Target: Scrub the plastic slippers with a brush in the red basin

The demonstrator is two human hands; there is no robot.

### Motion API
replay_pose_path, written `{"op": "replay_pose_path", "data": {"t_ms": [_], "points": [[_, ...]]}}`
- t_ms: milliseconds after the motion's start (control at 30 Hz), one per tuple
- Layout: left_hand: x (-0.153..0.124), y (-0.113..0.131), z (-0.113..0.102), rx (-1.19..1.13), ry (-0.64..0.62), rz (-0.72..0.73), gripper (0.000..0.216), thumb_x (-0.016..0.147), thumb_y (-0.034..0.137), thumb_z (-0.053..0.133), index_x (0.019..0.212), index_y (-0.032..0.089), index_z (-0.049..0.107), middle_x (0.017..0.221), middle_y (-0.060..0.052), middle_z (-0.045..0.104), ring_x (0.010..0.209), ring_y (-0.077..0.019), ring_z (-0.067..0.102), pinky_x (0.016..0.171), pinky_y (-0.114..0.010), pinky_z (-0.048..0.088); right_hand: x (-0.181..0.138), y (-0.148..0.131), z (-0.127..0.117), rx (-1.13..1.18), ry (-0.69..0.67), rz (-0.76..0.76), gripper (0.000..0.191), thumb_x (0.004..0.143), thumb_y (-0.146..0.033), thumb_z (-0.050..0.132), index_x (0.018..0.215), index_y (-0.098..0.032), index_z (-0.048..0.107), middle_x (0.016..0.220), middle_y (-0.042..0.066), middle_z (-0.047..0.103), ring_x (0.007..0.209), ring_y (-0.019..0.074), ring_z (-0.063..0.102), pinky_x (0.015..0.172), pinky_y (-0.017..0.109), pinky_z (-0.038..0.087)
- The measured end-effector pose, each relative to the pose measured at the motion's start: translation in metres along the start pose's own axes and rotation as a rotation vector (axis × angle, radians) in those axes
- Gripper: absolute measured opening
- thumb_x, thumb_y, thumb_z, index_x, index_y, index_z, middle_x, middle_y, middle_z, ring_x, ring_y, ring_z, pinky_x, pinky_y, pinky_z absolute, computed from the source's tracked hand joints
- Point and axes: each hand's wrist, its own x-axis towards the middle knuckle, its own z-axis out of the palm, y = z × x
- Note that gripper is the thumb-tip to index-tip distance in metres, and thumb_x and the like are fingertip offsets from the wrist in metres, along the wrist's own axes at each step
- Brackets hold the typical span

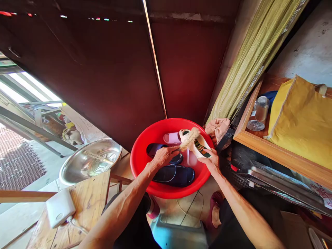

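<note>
Plastic basin (137, 173) sits centre, slippers (175, 176) inside, steel bowl (90, 160) just to its left, wooden shelf (280, 157) over on the right

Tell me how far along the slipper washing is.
Nothing looks clearly finished; I can't tell if the pink slipper is done. In hand: the left hand works a brush on the white slipper held by the right hand. Left: the dark slippers in the basin.
</note>
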Motion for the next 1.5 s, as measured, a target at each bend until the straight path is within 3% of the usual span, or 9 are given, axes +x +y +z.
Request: {"op": "replay_pose_path", "data": {"t_ms": [233, 433, 567, 667, 867, 967, 1100, 1333, 1500], "points": [[0.005, -0.006, -0.003, 0.069, 0.051, -0.240, 0.050, 0.107, 0.055, 0.036, 0.147, 0.038, 0.060, 0.120, -0.006, 0.078, 0.107, -0.0269, 0.073, 0.082, -0.030, 0.049, -0.010, -0.028, -0.001, 0.362, -0.051, 0.266, 0.058, 0.052, -0.037, 0.089, 0.107, -0.019, 0.080, 0.115, 0.009, 0.076, 0.090, 0.0285, 0.075, 0.080, 0.039, 0.061], [-0.011, 0.010, 0.008, 0.014, 0.060, 0.101, 0.050, 0.106, 0.053, 0.042, 0.152, 0.038, 0.056, 0.123, -0.002, 0.076, 0.110, -0.0197, 0.072, 0.085, -0.023, 0.048, -0.008, -0.044, 0.000, 0.488, -0.059, 0.387, 0.054, 0.051, -0.037, 0.089, 0.100, -0.018, 0.081, 0.086, 0.006, 0.081, 0.085, 0.0273, 0.076, 0.084, 0.038, 0.059], [-0.004, 0.006, -0.004, 0.027, 0.071, -0.052, 0.048, 0.107, 0.052, 0.039, 0.149, 0.039, 0.058, 0.124, -0.002, 0.076, 0.109, -0.0204, 0.072, 0.085, -0.024, 0.049, -0.012, -0.052, 0.002, 0.473, -0.124, 0.394, 0.047, 0.052, -0.039, 0.089, 0.093, -0.018, 0.082, 0.086, 0.008, 0.081, 0.085, 0.0286, 0.076, 0.085, 0.040, 0.059], [0.001, -0.003, -0.015, 0.049, 0.087, -0.238, 0.049, 0.107, 0.054, 0.034, 0.146, 0.039, 0.060, 0.123, -0.005, 0.077, 0.110, -0.0246, 0.072, 0.083, -0.028, 0.050, -0.017, -0.051, 0.006, 0.453, -0.200, 0.345, 0.046, 0.053, -0.040, 0.086, 0.094, -0.018, 0.083, 0.089, 0.008, 0.081, 0.088, 0.0298, 0.076, 0.087, 0.043, 0.059], [-0.007, -0.002, -0.016, -0.053, -0.003, -0.018, 0.046, 0.103, 0.061, 0.041, 0.134, 0.044, 0.071, 0.123, 0.000, 0.078, 0.115, -0.0244, 0.071, 0.088, -0.028, 0.050, -0.009, -0.030, 0.008, 0.128, -0.105, 0.105, 0.045, 0.043, -0.039, 0.089, 0.082, -0.020, 0.083, 0.117, 0.012, 0.071, 0.109, 0.0375, 0.069, 0.087, 0.048, 0.061], [-0.008, -0.007, -0.024, -0.076, -0.012, -0.113, 0.045, 0.103, 0.059, 0.041, 0.130, 0.043, 0.073, 0.125, 0.000, 0.077, 0.116, -0.0239, 0.070, 0.087, -0.027, 0.050, -0.008, -0.022, 0.007, 0.081, -0.153, -0.021, 0.040, 0.046, -0.041, 0.090, 0.082, -0.022, 0.083, 0.117, 0.011, 0.068, 0.113, 0.0347, 0.068, 0.091, 0.046, 0.060], [-0.006, -0.021, -0.036, -0.014, -0.029, -0.254, 0.046, 0.102, 0.054, 0.040, 0.117, 0.036, 0.079, 0.107, -0.004, 0.080, 0.102, -0.0258, 0.073, 0.076, -0.028, 0.049, -0.016, -0.022, 0.014, -0.015, -0.219, -0.227, 0.038, 0.050, -0.040, 0.093, 0.083, -0.024, 0.082, 0.123, 0.009, 0.067, 0.113, 0.0301, 0.069, 0.097, 0.042, 0.059], [-0.010, -0.030, -0.036, -0.145, -0.194, -0.194, 0.053, 0.097, 0.064, 0.040, 0.121, 0.035, 0.078, 0.071, 0.000, 0.071, 0.061, -0.0175, 0.067, 0.062, -0.024, 0.045, -0.025, -0.029, 0.018, -0.328, -0.175, -0.418, 0.018, 0.067, -0.037, 0.087, 0.081, -0.026, 0.082, 0.136, 0.007, 0.065, 0.125, 0.0285, 0.060, 0.100, 0.038, 0.057], [-0.011, -0.039, -0.038, 0.013, -0.125, -0.338, 0.043, 0.095, 0.051, 0.048, 0.108, 0.029, 0.082, 0.090, -0.006, 0.077, 0.082, -0.0230, 0.072, 0.070, -0.027, 0.047, -0.024, -0.034, 0.021, -0.372, -0.115, -0.469, 0.015, 0.069, -0.033, 0.084, 0.082, -0.027, 0.082, 0.139, 0.008, 0.063, 0.126, 0.0294, 0.058, 0.102, 0.039, 0.056]]}}
